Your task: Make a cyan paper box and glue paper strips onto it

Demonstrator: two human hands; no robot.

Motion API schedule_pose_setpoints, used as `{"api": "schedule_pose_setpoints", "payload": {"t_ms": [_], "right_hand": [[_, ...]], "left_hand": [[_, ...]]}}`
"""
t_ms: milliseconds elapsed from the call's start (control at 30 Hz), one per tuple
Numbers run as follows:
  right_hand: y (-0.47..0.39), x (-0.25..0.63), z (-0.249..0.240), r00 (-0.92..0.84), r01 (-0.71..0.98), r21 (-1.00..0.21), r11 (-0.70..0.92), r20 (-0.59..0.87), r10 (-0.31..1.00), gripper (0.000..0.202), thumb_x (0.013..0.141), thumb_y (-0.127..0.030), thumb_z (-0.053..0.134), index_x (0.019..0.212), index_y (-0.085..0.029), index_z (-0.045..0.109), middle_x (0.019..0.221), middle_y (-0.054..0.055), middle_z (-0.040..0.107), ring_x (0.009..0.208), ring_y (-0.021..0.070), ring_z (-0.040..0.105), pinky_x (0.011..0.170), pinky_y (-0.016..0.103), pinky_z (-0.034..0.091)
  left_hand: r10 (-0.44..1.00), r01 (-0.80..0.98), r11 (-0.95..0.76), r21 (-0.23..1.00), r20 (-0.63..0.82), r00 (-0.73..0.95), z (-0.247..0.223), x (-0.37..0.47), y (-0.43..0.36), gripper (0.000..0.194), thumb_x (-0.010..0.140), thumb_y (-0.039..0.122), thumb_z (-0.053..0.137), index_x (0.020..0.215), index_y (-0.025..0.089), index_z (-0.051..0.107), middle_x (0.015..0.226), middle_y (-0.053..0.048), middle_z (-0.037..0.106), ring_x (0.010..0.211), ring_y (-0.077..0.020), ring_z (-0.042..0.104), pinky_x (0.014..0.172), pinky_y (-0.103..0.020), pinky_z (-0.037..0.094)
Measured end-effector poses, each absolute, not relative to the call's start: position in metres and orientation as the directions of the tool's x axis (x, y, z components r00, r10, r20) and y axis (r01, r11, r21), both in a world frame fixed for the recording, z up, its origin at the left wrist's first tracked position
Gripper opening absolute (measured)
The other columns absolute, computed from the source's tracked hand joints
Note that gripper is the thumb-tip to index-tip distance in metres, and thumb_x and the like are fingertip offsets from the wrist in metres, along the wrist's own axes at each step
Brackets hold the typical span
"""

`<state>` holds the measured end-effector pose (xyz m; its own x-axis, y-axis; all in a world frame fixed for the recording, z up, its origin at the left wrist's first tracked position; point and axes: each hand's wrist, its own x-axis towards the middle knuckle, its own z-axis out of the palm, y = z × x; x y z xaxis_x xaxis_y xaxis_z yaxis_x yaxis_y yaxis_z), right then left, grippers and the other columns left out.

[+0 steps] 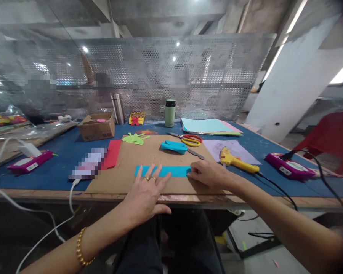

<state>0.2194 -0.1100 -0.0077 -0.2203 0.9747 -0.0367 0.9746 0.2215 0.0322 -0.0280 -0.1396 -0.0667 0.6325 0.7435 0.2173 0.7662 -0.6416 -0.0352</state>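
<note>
Blue paper strip (178, 171) lies flat on brown cardboard (111, 184) on the counter (58, 163). The left hand (147, 190) rests on the strip's left part, fingers spread wide, gripping nothing. The right hand (207, 173) is curled up at the strip's right end; I can't tell if it pinches the paper. Behind the strip sit a folded blue paper (173, 147) and scissors (191, 144). A yellow glue gun (242, 163) is to the strip's right, and red paper (113, 152) to its left.

The paper strip (178, 171) is blue, the cardboard (151, 152) brown.
</note>
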Motion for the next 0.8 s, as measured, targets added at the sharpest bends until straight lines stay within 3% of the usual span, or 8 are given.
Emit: {"api": "schedule_pose_setpoints", "payload": {"t_ms": [100, 167, 233, 300, 400, 667, 733, 800], "right_hand": [[-0.129, 0.219, -0.006, -0.147, 0.967, 0.222, 0.125, 0.086, 0.985, 0.026, 0.098, -0.025, 0.047, 0.089, -0.015, 0.070, 0.089, 0.015, 0.074, 0.084, 0.0296, 0.071, 0.062, 0.032, 0.043], [-0.140, 0.208, -0.011, -0.243, 0.938, 0.297, 0.177, 0.202, 0.949, 0.024, 0.098, -0.018, 0.046, 0.095, -0.014, 0.069, 0.093, 0.017, 0.074, 0.091, 0.0315, 0.071, 0.072, 0.038, 0.050], [-0.147, 0.192, -0.021, -0.460, 0.881, 0.258, 0.396, 0.274, 0.845, 0.023, 0.099, -0.025, 0.051, 0.105, -0.012, 0.069, 0.112, 0.019, 0.072, 0.109, 0.0329, 0.067, 0.088, 0.043, 0.052], [-0.150, 0.178, -0.036, -0.611, 0.788, 0.156, 0.596, 0.319, 0.725, 0.047, 0.098, -0.042, 0.054, 0.131, -0.008, 0.060, 0.137, 0.022, 0.061, 0.129, 0.0325, 0.056, 0.103, 0.044, 0.049], [-0.152, 0.178, -0.058, -0.625, 0.766, 0.083, 0.637, 0.326, 0.709, 0.074, 0.099, -0.056, 0.046, 0.149, -0.002, 0.041, 0.153, 0.024, 0.045, 0.143, 0.0324, 0.042, 0.113, 0.048, 0.043], [-0.167, 0.243, -0.071, -0.514, 0.854, 0.129, 0.504, 0.352, 0.782, 0.060, 0.100, -0.051, 0.043, 0.149, -0.015, 0.045, 0.154, 0.018, 0.047, 0.143, 0.0312, 0.042, 0.116, 0.052, 0.037], [-0.166, 0.240, -0.060, -0.492, 0.869, 0.146, 0.472, 0.342, 0.800, 0.052, 0.101, -0.049, 0.043, 0.139, -0.016, 0.056, 0.145, 0.018, 0.057, 0.135, 0.0319, 0.052, 0.110, 0.051, 0.040], [-0.158, 0.231, -0.045, -0.443, 0.897, 0.164, 0.412, 0.319, 0.838, 0.041, 0.101, -0.044, 0.043, 0.112, -0.016, 0.070, 0.118, 0.017, 0.073, 0.114, 0.0324, 0.065, 0.100, 0.049, 0.044]], "left_hand": [[0.740, 0.764, -0.644, -0.041, 0.220, 0.635, -0.068, -0.030, -0.140, 0.104, 0.071, 0.071, 0.073, 0.155, 0.024, 0.035, 0.161, -0.022, 0.030, 0.148, -0.0452, 0.025, 0.113, -0.074, 0.022], [0.733, 0.760, -0.649, -0.038, 0.234, 0.639, -0.069, -0.029, -0.139, 0.105, 0.068, 0.071, 0.075, 0.154, 0.024, 0.036, 0.160, -0.022, 0.030, 0.148, -0.0457, 0.025, 0.112, -0.075, 0.021], [0.727, 0.756, -0.654, -0.035, 0.245, 0.641, -0.070, -0.029, -0.139, 0.106, 0.067, 0.069, 0.077, 0.154, 0.024, 0.036, 0.160, -0.022, 0.031, 0.148, -0.0457, 0.025, 0.113, -0.075, 0.020], [0.728, 0.757, -0.653, -0.028, 0.255, 0.637, -0.071, -0.029, -0.138, 0.107, 0.067, 0.067, 0.079, 0.154, 0.023, 0.035, 0.159, -0.022, 0.033, 0.148, -0.0450, 0.026, 0.113, -0.074, 0.021], [0.729, 0.760, -0.649, -0.028, 0.263, 0.632, -0.072, -0.028, -0.138, 0.108, 0.067, 0.066, 0.079, 0.154, 0.020, 0.033, 0.159, -0.022, 0.034, 0.148, -0.0434, 0.027, 0.114, -0.073, 0.022], [0.786, 0.828, -0.546, -0.130, 0.263, 0.559, -0.077, -0.063, -0.142, 0.111, 0.068, 0.070, 0.075, 0.150, 0.004, 0.039, 0.156, -0.031, 0.033, 0.147, -0.0424, 0.029, 0.118, -0.060, 0.029], [0.795, 0.842, -0.517, -0.155, 0.278, 0.539, -0.078, -0.076, -0.144, 0.108, 0.070, 0.070, 0.074, 0.148, 0.004, 0.041, 0.155, -0.031, 0.035, 0.147, -0.0413, 0.031, 0.119, -0.056, 0.031], [0.797, 0.846, -0.507, -0.162, 0.287, 0.532, -0.078, -0.084, -0.145, 0.106, 0.070, 0.069, 0.075, 0.147, 0.004, 0.042, 0.154, -0.030, 0.036, 0.146, -0.0400, 0.033, 0.119, -0.054, 0.032]]}}
